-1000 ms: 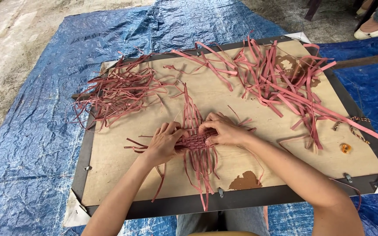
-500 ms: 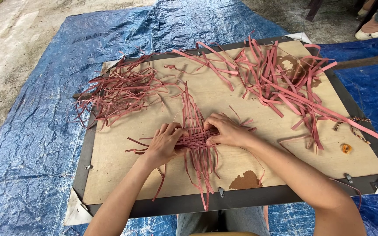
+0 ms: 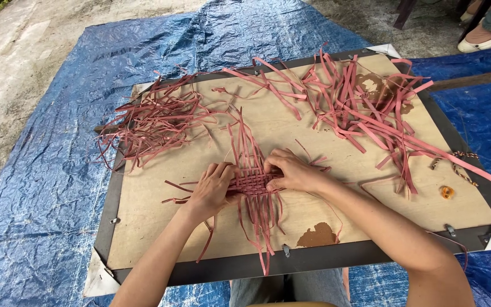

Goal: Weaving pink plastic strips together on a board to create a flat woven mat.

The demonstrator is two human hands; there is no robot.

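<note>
Bare forearms, no sleeves; grey trousers (image 3: pixel 291 287).

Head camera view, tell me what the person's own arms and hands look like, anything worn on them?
Both forearms are bare up to the frame's bottom edge, with no sleeves in view. The left hand and right hand wear no gloves, and no rings, watch or bracelets are visible. Fingernails look short and unpainted, though small in frame.

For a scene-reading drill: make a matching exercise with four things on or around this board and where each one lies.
Things:
1. woven strip mat
2. thin strip pile
3. wide strip pile
4. orange ring

Places:
A. board's far right
B. between both hands
C. near the board's right edge
D. board's far left

Pairs: 1-B, 2-D, 3-A, 4-C
</note>
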